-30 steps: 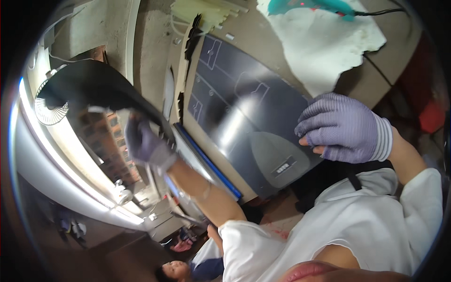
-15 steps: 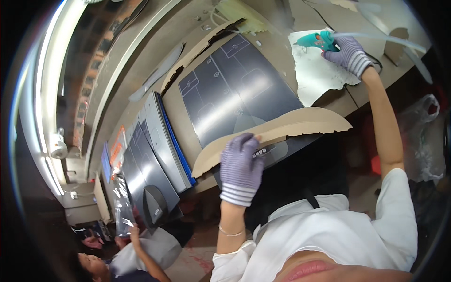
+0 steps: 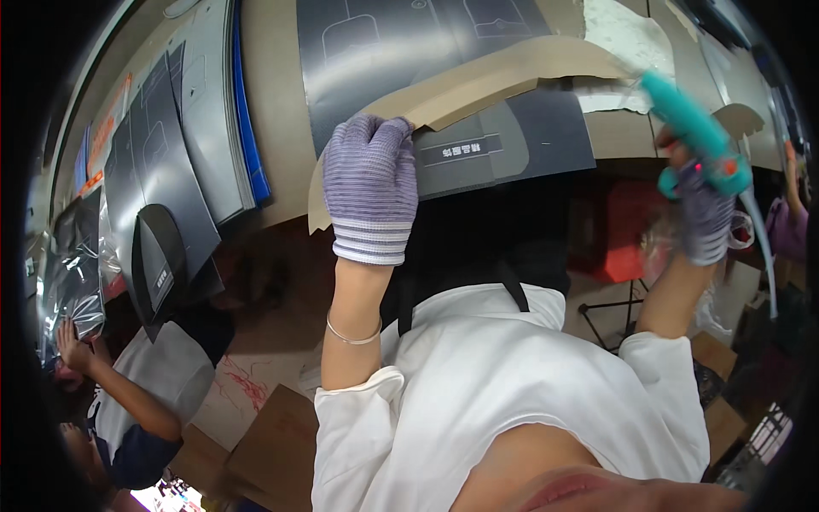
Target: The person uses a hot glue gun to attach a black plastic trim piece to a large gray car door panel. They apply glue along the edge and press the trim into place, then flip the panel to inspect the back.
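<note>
The left hand (image 3: 371,183) closes its fingers on a tan cardboard strip (image 3: 503,72) near its left end, by the worktop's (image 3: 284,111) front edge; rightward, the teal glue gun (image 3: 693,118) (blurred), gripped in the right hand (image 3: 706,209), has left the white sheet (image 3: 627,38) for the strip's right end — bringing tool and strip together. Counted: one dark printed sheet (image 3: 384,51) beneath, one strip, one white sheet, one gun.

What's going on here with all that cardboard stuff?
A person's gloved left hand holds a curved tan cardboard strip over a dark gray printed sheet. The gloved right hand grips a teal glue gun, pointed toward the strip's right end; whether they touch is too blurred to tell. Off to the left, a co-worker's hand is at some shiny plastic wrapping.
</note>
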`<state>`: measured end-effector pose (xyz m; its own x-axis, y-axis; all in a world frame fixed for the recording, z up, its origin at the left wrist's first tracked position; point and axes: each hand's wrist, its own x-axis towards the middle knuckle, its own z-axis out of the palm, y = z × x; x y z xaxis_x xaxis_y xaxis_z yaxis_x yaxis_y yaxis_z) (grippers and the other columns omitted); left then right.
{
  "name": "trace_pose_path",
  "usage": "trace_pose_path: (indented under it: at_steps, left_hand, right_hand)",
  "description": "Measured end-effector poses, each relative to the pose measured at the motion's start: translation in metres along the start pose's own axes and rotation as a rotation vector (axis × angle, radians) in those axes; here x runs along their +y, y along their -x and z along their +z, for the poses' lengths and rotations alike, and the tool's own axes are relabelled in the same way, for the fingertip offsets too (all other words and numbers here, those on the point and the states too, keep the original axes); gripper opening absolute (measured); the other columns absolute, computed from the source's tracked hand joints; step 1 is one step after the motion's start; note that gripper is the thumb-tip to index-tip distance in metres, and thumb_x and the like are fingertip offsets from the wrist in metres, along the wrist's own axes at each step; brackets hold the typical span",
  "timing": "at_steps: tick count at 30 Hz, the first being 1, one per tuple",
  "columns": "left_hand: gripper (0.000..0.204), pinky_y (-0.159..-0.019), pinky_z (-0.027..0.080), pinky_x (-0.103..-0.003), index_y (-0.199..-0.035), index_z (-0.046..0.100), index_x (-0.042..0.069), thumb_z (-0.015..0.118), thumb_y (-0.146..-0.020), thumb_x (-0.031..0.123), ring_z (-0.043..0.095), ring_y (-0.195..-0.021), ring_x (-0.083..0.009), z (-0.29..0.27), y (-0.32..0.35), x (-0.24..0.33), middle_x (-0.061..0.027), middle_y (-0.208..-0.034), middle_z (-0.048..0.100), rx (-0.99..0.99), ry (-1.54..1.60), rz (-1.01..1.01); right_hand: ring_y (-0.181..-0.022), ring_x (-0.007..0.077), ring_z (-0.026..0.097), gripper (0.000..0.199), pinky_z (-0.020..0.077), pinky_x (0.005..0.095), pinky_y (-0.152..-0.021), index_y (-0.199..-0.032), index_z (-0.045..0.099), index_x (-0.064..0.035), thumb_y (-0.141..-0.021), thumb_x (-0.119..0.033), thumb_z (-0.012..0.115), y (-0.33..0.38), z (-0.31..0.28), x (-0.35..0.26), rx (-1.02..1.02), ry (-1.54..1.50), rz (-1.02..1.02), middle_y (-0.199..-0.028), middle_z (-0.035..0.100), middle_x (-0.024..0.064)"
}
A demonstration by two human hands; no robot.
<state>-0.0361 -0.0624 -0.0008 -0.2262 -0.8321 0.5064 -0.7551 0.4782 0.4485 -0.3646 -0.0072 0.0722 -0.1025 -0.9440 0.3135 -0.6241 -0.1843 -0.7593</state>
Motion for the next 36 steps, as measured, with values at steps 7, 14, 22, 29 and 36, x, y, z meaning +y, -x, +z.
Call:
trace_pose_path:
  at_steps: [7, 14, 22, 29, 36]
  left_hand:
    - [0.014, -0.075, 0.05, -0.035, -0.096, 0.071, 0.002, 0.066, -0.083, 0.0, 0.063, -0.079, -0.0277, -0.007, -0.008, -0.006, -0.0129, -0.087, 0.064, -0.029, 0.07, -0.027]
    - [0.009, -0.072, 0.053, -0.037, -0.09, 0.071, 0.001, 0.067, -0.083, 0.004, 0.066, -0.075, -0.0308, -0.008, -0.014, -0.013, -0.0144, -0.083, 0.066, -0.111, 0.257, -0.166]
    - [0.01, -0.072, 0.053, -0.034, -0.091, 0.072, 0.001, 0.067, -0.082, 0.003, 0.068, -0.075, -0.0278, -0.005, -0.013, -0.019, -0.014, -0.085, 0.068, -0.132, 0.295, -0.198]
    - [0.012, -0.072, 0.053, -0.032, -0.093, 0.072, -0.001, 0.069, -0.083, 0.004, 0.068, -0.075, -0.0263, -0.004, -0.014, -0.011, -0.0138, -0.084, 0.069, -0.153, 0.308, -0.196]
    - [0.012, -0.07, 0.052, -0.03, -0.094, 0.072, -0.001, 0.068, -0.083, 0.002, 0.067, -0.073, -0.0228, -0.006, -0.016, -0.016, -0.0129, -0.081, 0.068, -0.163, 0.339, -0.235]
  right_hand:
    - [-0.077, 0.03, 0.06, 0.039, 0.0483, 0.0398, -0.07, -0.07, 0.063, -0.0082, -0.07, -0.042, 0.082, 0.009, 0.102, -0.035, 0.011, 0.322, -0.317, -0.078, 0.062, 0.0085]
    - [-0.071, 0.0279, 0.058, 0.043, 0.0465, 0.0396, -0.069, -0.066, 0.061, -0.0093, -0.069, -0.046, 0.082, 0.004, 0.13, -0.023, 0.016, 0.364, -0.401, -0.07, 0.059, 0.0078]
    - [-0.08, 0.0247, 0.064, 0.04, 0.0514, 0.0351, -0.08, -0.089, 0.068, -0.0005, -0.07, -0.029, 0.088, 0.011, 0.106, -0.006, 0.048, 0.391, -0.284, -0.086, 0.066, 0.0082]
    - [-0.084, 0.024, 0.065, 0.039, 0.0514, 0.0331, -0.078, -0.09, 0.07, -0.0028, -0.072, -0.032, 0.086, 0.012, 0.098, -0.008, -0.015, 0.395, -0.323, -0.088, 0.067, 0.0093]
    - [-0.073, 0.0209, 0.064, 0.04, 0.0518, 0.034, -0.07, -0.087, 0.068, -0.0016, -0.07, -0.031, 0.089, 0.014, 0.1, 0.0, 0.106, 0.413, -0.326, -0.08, 0.066, 0.0084]
